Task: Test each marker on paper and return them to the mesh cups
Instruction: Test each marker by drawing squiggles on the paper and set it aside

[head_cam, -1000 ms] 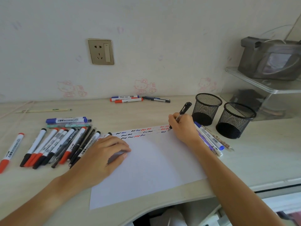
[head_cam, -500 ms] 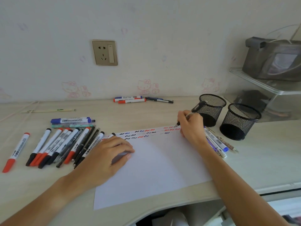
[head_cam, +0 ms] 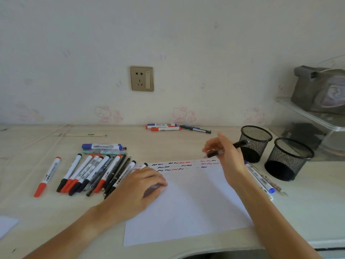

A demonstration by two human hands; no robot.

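Holding: right hand (head_cam: 226, 153) has its grip closed round a black pen (head_cam: 225, 148), lifted just above the paper's far edge, beside the nearer mesh cup (head_cam: 255, 143).
Left hand (head_cam: 137, 187): fingers loosely flat, pressing the paper (head_cam: 188, 208) to the surface (head_cam: 308, 212).
Markers (head_cam: 93, 172): lying in a row left of the paper.
Second mesh cup (head_cam: 288, 158): right, on its own.

Paper (head_cam: 186, 208): on the desk (head_cam: 308, 212), centre.
Marker pile (head_cam: 93, 172): left of the paper.
Mesh cups (head_cam: 288, 159): right of the paper, side by side.
Three pens (head_cam: 177, 127): behind the paper, near the wall.
Wall socket (head_cam: 141, 78): above the desk.
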